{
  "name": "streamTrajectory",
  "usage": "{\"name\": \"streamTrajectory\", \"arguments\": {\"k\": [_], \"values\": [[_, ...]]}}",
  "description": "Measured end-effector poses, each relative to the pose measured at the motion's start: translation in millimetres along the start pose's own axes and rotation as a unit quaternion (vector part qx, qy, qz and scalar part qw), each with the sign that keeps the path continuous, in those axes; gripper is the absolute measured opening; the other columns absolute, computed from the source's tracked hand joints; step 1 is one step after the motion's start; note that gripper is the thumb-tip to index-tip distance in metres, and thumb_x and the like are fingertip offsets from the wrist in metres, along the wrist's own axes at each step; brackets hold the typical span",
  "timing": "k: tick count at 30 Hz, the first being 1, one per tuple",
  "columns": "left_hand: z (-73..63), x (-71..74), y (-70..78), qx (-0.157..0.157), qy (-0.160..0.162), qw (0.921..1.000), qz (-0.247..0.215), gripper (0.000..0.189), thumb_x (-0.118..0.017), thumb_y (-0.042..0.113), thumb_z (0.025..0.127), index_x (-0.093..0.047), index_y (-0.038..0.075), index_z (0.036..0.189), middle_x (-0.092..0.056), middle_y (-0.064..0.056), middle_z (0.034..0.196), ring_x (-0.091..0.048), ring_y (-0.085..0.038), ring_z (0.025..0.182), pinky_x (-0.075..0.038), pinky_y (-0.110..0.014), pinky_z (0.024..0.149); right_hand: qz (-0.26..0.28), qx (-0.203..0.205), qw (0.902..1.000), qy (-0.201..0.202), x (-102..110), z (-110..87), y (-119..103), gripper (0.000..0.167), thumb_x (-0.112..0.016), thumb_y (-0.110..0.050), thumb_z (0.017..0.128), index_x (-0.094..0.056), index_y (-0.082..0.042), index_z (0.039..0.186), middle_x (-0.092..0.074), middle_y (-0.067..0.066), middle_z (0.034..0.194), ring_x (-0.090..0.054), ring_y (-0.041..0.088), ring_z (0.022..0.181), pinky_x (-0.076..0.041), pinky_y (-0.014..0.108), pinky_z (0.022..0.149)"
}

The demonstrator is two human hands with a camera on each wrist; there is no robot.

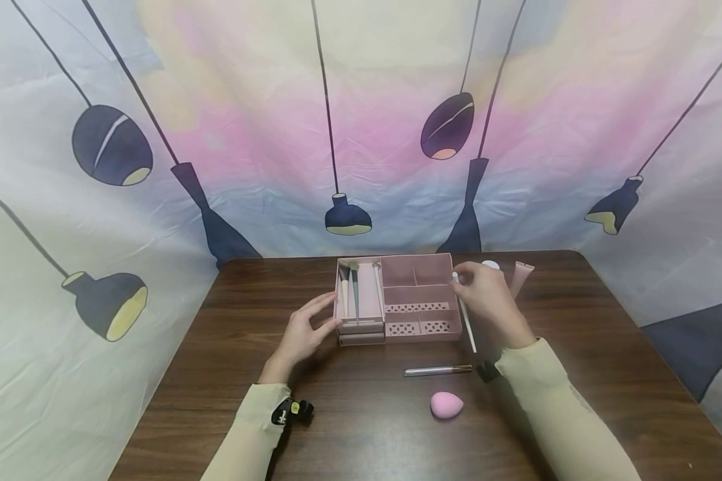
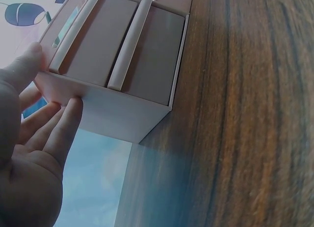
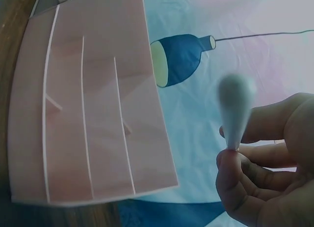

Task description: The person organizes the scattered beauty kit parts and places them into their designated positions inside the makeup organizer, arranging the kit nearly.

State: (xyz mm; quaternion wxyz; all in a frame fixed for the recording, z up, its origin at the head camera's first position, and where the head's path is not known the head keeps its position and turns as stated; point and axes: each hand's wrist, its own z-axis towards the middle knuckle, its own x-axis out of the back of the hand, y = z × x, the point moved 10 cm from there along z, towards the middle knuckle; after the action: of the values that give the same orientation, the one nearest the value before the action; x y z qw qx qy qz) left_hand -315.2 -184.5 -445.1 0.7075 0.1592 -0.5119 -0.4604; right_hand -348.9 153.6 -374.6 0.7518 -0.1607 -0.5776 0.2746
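My left hand (image 1: 301, 339) rests against the left side of a pink organizer box (image 1: 420, 296). Its thumb (image 2: 32, 57) lies at the box's upper front edge, while the other fingertips touch the side wall. My right hand (image 1: 487, 294) pinches a slim white-handled makeup brush (image 1: 468, 327) just right of the box. In the right wrist view the handle's rounded end (image 3: 235, 97) points toward the camera; the hand hides part of the brush. Several makeup brushes (image 1: 355, 294) lie in the box's left top tray, above two drawers (image 2: 100, 40).
A silver pen-shaped tube (image 1: 436, 371) and a pink makeup sponge (image 1: 446, 405) lie on the brown table (image 1: 349, 427) in front of the box. A pink squeeze tube (image 1: 521, 277) and a white round item (image 1: 491, 264) stand behind the right hand. A printed cloth (image 1: 277, 133) hangs behind the table.
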Motion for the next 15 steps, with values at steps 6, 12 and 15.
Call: {"name": "streamTrajectory", "arguments": {"k": [6, 12, 15], "values": [[-0.1, 0.0, -0.3, 0.0, 0.002, 1.0, 0.003, 0.052, -0.074, 0.021, 0.088, -0.058, 0.012, 0.136, -0.056, -0.008, 0.139, -0.053, -0.028, 0.129, -0.044, -0.046, 0.107, 0.015, 0.014, 0.9997, -0.012, -6.1, 9.2, -13.7, 0.033, -0.068, -0.022, 0.087, -0.069, -0.002, 0.114, -0.073, 0.011, 0.089, -0.067, 0.028, 0.082, -0.054, 0.045, 0.074], [-0.3, -1.7, -1.8, 0.014, -0.006, 0.9996, -0.024, 0.053, -0.073, 0.021, 0.088, -0.057, 0.012, 0.137, -0.055, -0.01, 0.141, -0.051, -0.029, 0.13, -0.048, -0.049, 0.101, 0.018, 0.011, 0.9995, -0.022, -10.4, 14.4, -24.4, 0.034, -0.069, -0.024, 0.087, -0.069, -0.004, 0.114, -0.073, 0.011, 0.09, -0.068, 0.026, 0.079, -0.054, 0.044, 0.073], [-0.5, -1.5, -1.9, 0.014, -0.006, 0.9997, -0.02, 0.053, -0.073, 0.022, 0.088, -0.057, 0.013, 0.137, -0.055, -0.009, 0.141, -0.051, -0.029, 0.13, -0.047, -0.048, 0.102, 0.021, 0.009, 0.9993, -0.029, -13.6, 16.4, -29.3, 0.036, -0.069, -0.025, 0.088, -0.069, -0.005, 0.117, -0.073, 0.01, 0.092, -0.068, 0.026, 0.08, -0.055, 0.044, 0.073]]}}
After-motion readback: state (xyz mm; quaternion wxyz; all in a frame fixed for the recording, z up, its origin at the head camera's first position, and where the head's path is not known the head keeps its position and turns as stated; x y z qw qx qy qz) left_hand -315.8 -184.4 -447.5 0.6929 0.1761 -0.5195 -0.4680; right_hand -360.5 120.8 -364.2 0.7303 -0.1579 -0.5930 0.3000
